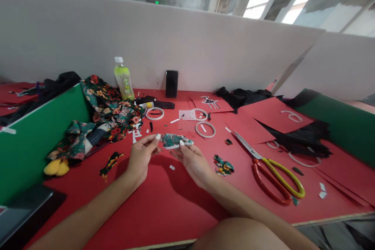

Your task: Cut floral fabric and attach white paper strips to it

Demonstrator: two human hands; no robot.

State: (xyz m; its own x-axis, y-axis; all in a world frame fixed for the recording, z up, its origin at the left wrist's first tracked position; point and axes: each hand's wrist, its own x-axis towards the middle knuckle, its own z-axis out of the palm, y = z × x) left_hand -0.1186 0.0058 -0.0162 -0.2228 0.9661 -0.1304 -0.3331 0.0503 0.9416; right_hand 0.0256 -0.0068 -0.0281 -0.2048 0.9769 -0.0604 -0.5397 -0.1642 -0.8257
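Observation:
Between my two hands is a small green floral fabric piece [172,141] with a white strip along its lower edge. My left hand [143,154] pinches its left end between thumb and fingers. The right end is gripped by my right hand [193,160], thumb on top. Both hands are raised a little over the red tabletop [164,207]. A floral fabric scrap [223,166] lies to the right of my right hand, and a dark floral scrap [110,164] lies left of my left hand. A small white paper bit [172,167] is just below the hands.
Large scissors [275,179] with red and yellow handles lie at right. Tape rolls [205,129], a green-labelled bottle [124,80] and a black phone [171,84] stand or lie farther back. Floral cloth [117,113] and a doll [98,136] are at left, red sheets [278,117] at right.

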